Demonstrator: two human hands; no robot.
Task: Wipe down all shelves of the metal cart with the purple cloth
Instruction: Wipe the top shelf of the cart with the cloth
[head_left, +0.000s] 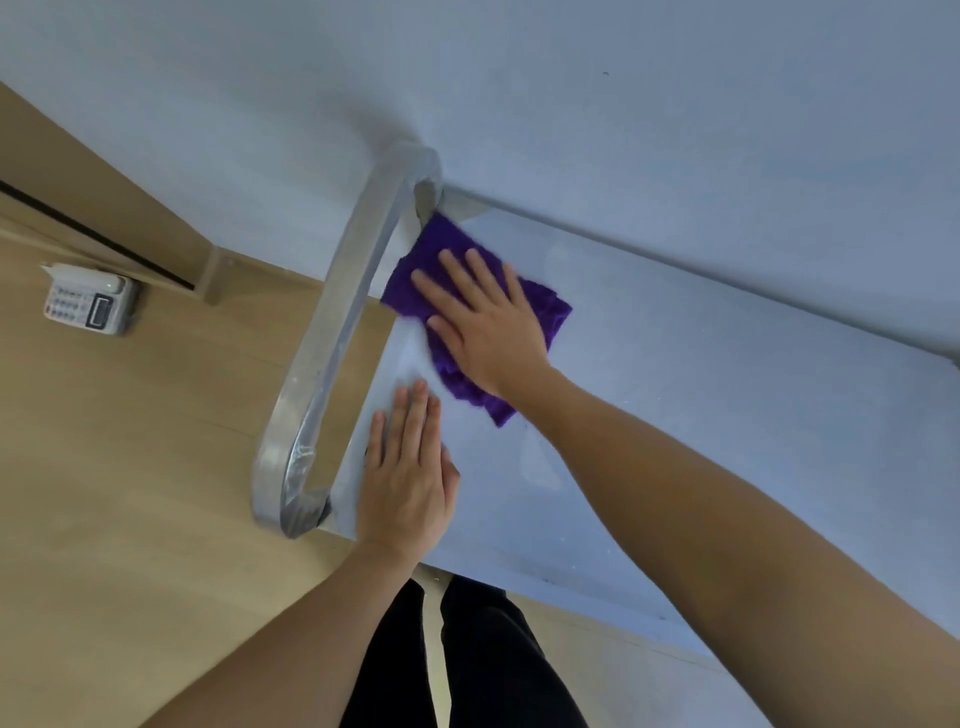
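The metal cart's top shelf (701, 415) fills the right half of the head view, a flat pale grey sheet. The purple cloth (545, 312) lies spread near the shelf's far left corner, beside the cart's curved metal handle (337, 332). My right hand (483, 322) presses flat on the cloth with straight fingers, covering its middle. My left hand (408, 473) rests flat on the bare shelf near the left edge, close to the handle's near end. The lower shelves are hidden under the top one.
A white desk phone (88, 301) sits on the wooden floor at the left, by a wooden baseboard. A pale wall runs behind the cart. My dark trousers (467, 660) show below the shelf's near edge.
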